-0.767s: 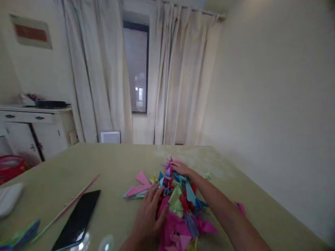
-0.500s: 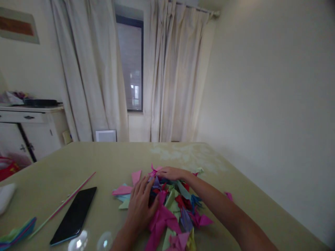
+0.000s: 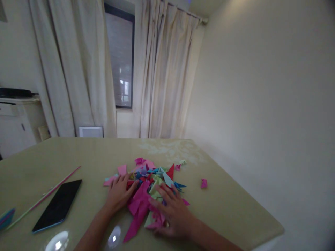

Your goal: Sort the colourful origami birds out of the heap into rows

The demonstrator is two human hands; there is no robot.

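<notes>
A heap of folded coloured paper pieces, like origami cranes, lies on the table, in pink, red, blue, green and purple. My left hand (image 3: 120, 192) rests at the heap's left side, fingers spread over its edge. Lying over the near right part is my right hand (image 3: 172, 212), with its fingers apart on the paper. A large magenta folded paper (image 3: 140, 200) shows between the two hands. Beyond my right fingers sits a light blue folded piece (image 3: 166, 177), beside a red point (image 3: 170, 171). Some pieces under my right hand are hidden.
A black phone (image 3: 59, 205) lies to the left, next to a thin pink and green stick (image 3: 49, 192). Coloured paper (image 3: 6, 219) is at the left edge. One magenta piece (image 3: 203, 183) lies apart on the right of the table (image 3: 230, 212). Two round light spots show near the front.
My right hand has moved from the far side of the heap to its near right side. My left hand stays at the left edge. The view has turned right.
</notes>
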